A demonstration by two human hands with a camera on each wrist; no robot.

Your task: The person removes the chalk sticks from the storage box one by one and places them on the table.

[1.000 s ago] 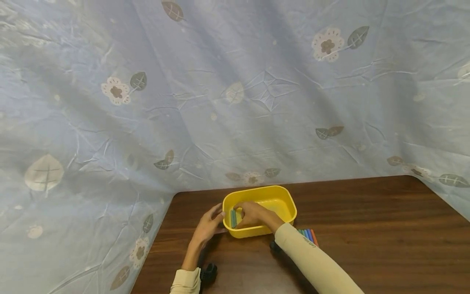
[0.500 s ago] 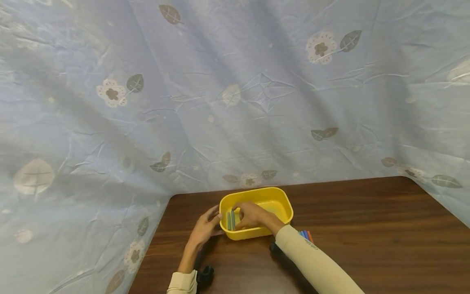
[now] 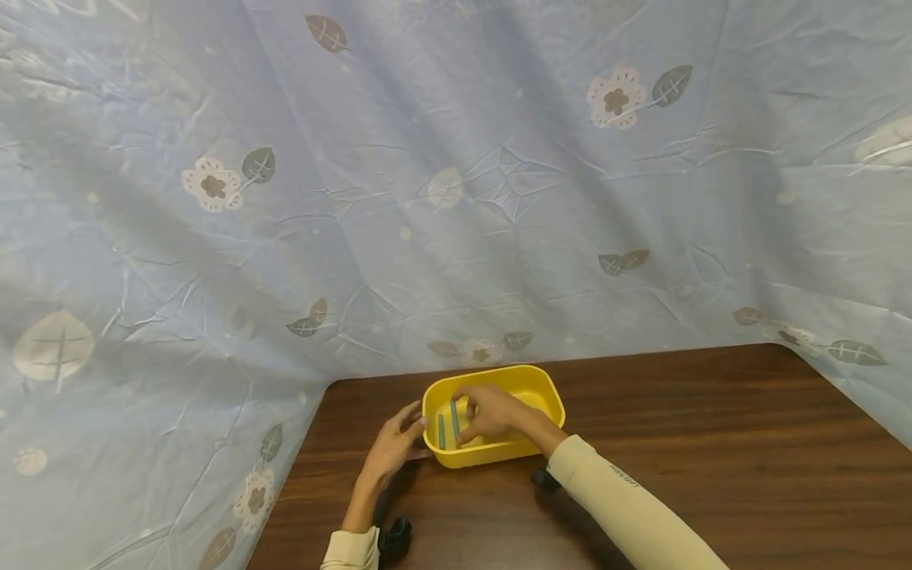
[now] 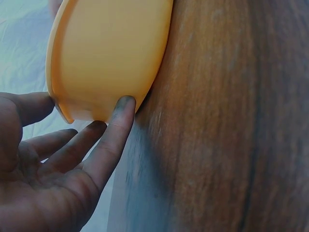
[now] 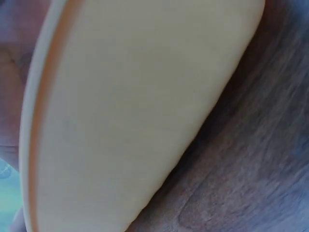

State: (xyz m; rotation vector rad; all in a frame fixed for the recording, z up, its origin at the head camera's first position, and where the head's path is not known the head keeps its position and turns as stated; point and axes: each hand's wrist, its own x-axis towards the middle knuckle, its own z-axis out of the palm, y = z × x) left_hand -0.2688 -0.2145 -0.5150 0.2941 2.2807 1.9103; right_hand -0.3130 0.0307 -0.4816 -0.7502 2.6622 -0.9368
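A yellow plastic box (image 3: 533,398) stands on the wooden table. My right hand (image 3: 495,412) reaches inside it and pinches a thin blue-green stick (image 3: 455,419) lengthwise between thumb and finger. Left of that, another blue-green stick (image 3: 441,431) lies apart on the box floor. Outside the box's left end is my left hand (image 3: 390,450). In the left wrist view, its thumb and fairly straight fingertips (image 4: 126,104) touch the rim and end wall. The right wrist view is mostly filled by the box's outer wall (image 5: 135,96), which hides the stick.
Dark brown tabletop (image 3: 677,412) extends to the right and in front of the box. A patterned, pale blue-grey cloth (image 3: 427,261) hangs behind and beside the table. Black wrist-worn cameras sit below both forearms, the left one (image 3: 395,538) close to the table.
The pinched stick has moved right, away from the other stick, which it earlier lay beside. Coloured sticks right of the box are now hidden behind the right sleeve. The left hand still touches the box.
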